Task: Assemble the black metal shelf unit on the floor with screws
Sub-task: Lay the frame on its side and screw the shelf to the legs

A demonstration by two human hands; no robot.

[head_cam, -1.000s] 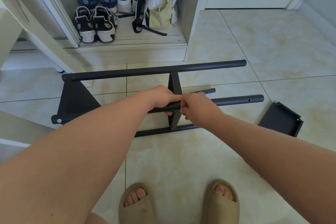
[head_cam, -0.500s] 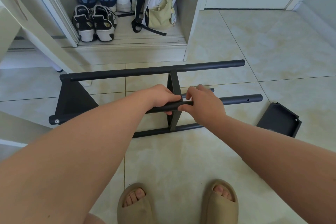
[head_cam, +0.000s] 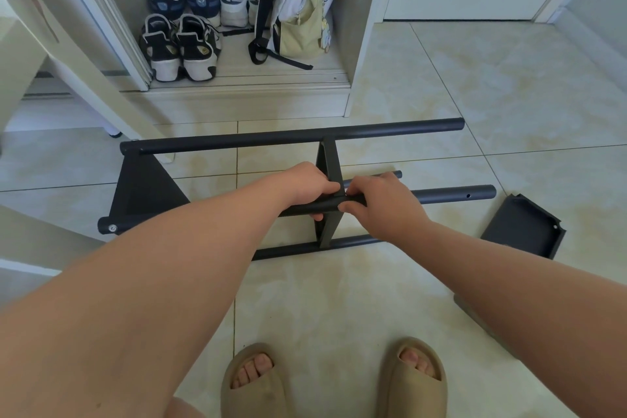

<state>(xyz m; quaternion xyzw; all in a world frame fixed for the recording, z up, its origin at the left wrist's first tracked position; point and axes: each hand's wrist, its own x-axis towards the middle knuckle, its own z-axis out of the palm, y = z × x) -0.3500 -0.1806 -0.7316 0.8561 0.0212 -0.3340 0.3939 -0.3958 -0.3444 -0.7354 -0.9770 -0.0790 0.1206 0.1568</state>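
Note:
The black metal shelf frame lies on its side on the tiled floor: a far tube (head_cam: 291,136), a raised near tube (head_cam: 454,195), a low tube (head_cam: 295,249), a black shelf panel (head_cam: 146,183) at the left end and an upright middle panel (head_cam: 327,159). My left hand (head_cam: 307,185) grips the raised near tube just left of the middle panel. My right hand (head_cam: 378,202) holds the same tube just right of it, fingertips pinched at the joint. Whatever they pinch is hidden. A screw head (head_cam: 112,228) shows at the tube's left end.
A loose black shelf panel (head_cam: 524,226) lies on the floor at the right. An open white cabinet (head_cam: 361,44) behind the frame holds several shoes (head_cam: 179,47) and a backpack (head_cam: 298,10). A white slanted board (head_cam: 71,54) leans at the left. My sandalled feet (head_cam: 334,380) stand below.
My right hand has slid left along the near tube and closed its fingertips against the joint at the middle panel. My left hand has kept its grip.

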